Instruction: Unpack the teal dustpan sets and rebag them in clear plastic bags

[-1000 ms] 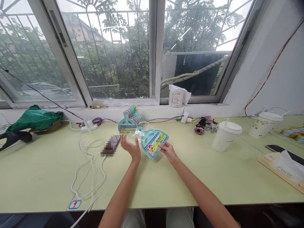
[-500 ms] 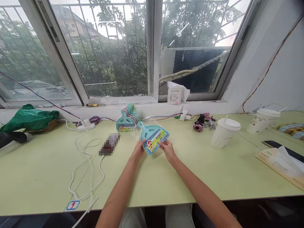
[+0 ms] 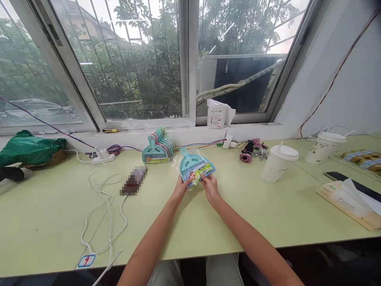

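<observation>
A light-blue dustpan-and-brush set (image 3: 190, 162) in clear plastic wrap is held above the middle of the table, its handle pointing away from me. Across its wide front edge runs a yellow-green printed label. My left hand (image 3: 180, 190) grips the near left corner, thumb on top. On the near right side my right hand (image 3: 210, 186) pinches the edge by the label. Under the set, the fingers of both hands are partly hidden. Just behind and to the left stands a row of similar dustpan sets (image 3: 156, 149), in blue, green and pink.
A blurred-out object (image 3: 133, 180) with a white cable (image 3: 108, 198) lies left on the table (image 3: 238, 222). White lidded cups (image 3: 278, 165), a tissue pack (image 3: 347, 202) and a dark phone (image 3: 354, 184) are at the right. A power strip (image 3: 102, 158) sits by the wall.
The held dustpan set has turned so its handle points more straight away. My left hand has slid from its left side to the near corner. The view has shifted slightly.
</observation>
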{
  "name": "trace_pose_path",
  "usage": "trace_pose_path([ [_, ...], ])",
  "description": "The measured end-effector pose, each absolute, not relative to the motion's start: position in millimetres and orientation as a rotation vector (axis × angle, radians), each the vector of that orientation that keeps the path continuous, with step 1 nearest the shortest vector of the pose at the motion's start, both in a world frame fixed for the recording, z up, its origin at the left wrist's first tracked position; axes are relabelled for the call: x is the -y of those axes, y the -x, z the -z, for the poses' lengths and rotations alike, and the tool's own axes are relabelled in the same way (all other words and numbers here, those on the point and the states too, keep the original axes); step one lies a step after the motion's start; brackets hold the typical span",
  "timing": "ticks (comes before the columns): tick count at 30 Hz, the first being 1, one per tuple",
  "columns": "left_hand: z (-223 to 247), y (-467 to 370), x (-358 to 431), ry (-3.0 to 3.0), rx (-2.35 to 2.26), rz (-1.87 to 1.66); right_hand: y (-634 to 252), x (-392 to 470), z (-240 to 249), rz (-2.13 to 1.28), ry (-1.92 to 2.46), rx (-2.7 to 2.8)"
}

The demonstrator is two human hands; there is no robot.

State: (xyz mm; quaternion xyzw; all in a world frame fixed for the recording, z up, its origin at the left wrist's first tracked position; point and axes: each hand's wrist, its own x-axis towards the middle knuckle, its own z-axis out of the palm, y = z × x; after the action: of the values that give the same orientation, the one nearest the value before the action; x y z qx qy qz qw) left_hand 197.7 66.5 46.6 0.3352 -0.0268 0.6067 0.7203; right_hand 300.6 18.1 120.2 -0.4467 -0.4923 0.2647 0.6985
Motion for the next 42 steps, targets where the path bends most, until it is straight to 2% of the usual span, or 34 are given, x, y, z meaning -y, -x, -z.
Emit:
trace_pose_path([
  [8, -43.2, -205.2, -67.5, -0.675, -0.306, -1.672, -298.0, -20.2, -112.1, -0.603, 1.021, 1.154],
  [16, -48.7, -202.6, -55.9, -0.877, -0.213, -1.672, -302.3, -19.3, -117.5, -0.626, 1.000, 1.135],
  [26, -44.2, -205.6, -56.4, -0.905, -0.408, -1.821, -306.5, -20.2, -125.7, -0.738, 1.061, 1.018],
  [42, -51.1, -202.9, -32.5, -1.167, -0.379, -1.875, -333.4, -27.6, -138.0, -0.706, 1.143, 0.805],
])
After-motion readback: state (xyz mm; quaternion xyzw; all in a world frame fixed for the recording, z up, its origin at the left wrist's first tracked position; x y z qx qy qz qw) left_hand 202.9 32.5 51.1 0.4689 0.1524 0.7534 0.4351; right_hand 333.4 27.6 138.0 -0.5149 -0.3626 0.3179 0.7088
